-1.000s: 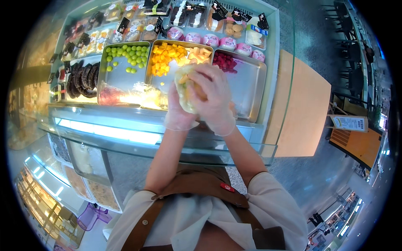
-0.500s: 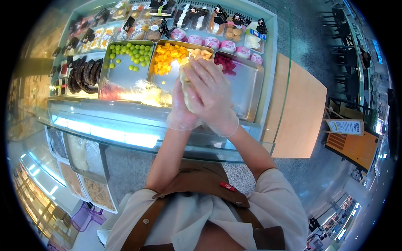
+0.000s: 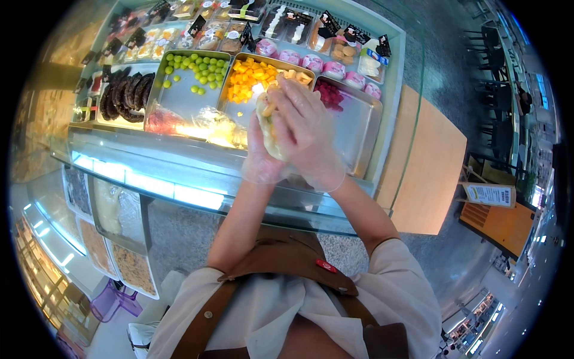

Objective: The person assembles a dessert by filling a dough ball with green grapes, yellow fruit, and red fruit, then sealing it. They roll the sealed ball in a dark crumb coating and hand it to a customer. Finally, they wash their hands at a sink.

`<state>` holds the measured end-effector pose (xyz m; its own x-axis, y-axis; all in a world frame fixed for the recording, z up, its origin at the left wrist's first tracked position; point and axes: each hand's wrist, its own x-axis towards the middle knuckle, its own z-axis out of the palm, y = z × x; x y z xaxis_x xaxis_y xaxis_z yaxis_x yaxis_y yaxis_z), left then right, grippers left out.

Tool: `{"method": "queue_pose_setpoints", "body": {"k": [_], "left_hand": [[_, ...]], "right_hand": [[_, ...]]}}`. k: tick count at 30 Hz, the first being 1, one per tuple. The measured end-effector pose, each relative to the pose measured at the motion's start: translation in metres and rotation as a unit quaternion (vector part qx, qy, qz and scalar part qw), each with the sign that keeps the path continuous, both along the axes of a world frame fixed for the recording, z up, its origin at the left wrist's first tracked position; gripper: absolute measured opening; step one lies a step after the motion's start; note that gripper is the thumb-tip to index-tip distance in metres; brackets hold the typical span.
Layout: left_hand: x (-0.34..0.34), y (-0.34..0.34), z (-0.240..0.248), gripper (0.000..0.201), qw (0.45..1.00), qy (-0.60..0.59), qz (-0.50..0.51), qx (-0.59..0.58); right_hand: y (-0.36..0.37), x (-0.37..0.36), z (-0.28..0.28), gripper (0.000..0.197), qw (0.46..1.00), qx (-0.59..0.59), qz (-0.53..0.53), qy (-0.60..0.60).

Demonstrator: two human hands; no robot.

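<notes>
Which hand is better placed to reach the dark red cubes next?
Probably the right hand: it is nearer the dark red cubes and lies over the pale food, while the left hand seems to cup that food from the other side, so could support it alone.

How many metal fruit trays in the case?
3: left tray with green fruit, middle tray with yellow cubes, right tray with dark-red cubes. The right hand partly covers the right tray; no further tray seems hidden.

Our left hand (image 3: 260,157), right hand (image 3: 306,134) and a glass edge (image 3: 299,221) are obstructing the near side of the yellow-cube tray (image 3: 232,109); farther right of it, we are finding room.
</notes>
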<state>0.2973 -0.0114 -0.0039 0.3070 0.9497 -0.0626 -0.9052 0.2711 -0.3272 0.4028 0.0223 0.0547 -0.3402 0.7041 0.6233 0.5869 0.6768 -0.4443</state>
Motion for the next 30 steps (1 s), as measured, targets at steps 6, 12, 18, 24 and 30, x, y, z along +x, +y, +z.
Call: {"method": "queue_pose_setpoints", "body": {"k": [6, 12, 18, 24, 30], "left_hand": [[-0.010, -0.001, 0.007, 0.061, 0.997, 0.066, 0.026, -0.028], [-0.028, -0.001, -0.008, 0.060, 0.991, 0.115, 0.037, -0.055], [-0.033, -0.004, 0.005, 0.057, 0.997, 0.042, 0.059, -0.003], [-0.033, -0.015, 0.000, 0.058, 0.995, 0.050, 0.071, -0.053], [-0.052, -0.019, -0.018, 0.052, 0.987, 0.100, 0.074, -0.103]], "right_hand": [[-0.005, -0.019, 0.013, 0.042, 0.997, -0.035, 0.028, -0.063], [-0.006, -0.021, 0.029, 0.038, 0.835, -0.428, 0.081, 0.337], [-0.004, -0.039, 0.016, 0.039, 0.993, -0.082, 0.065, 0.049], [-0.003, -0.059, -0.001, 0.030, 0.999, -0.029, 0.040, -0.021], [-0.002, -0.059, -0.006, 0.036, 0.951, -0.251, 0.130, 0.123]]}}
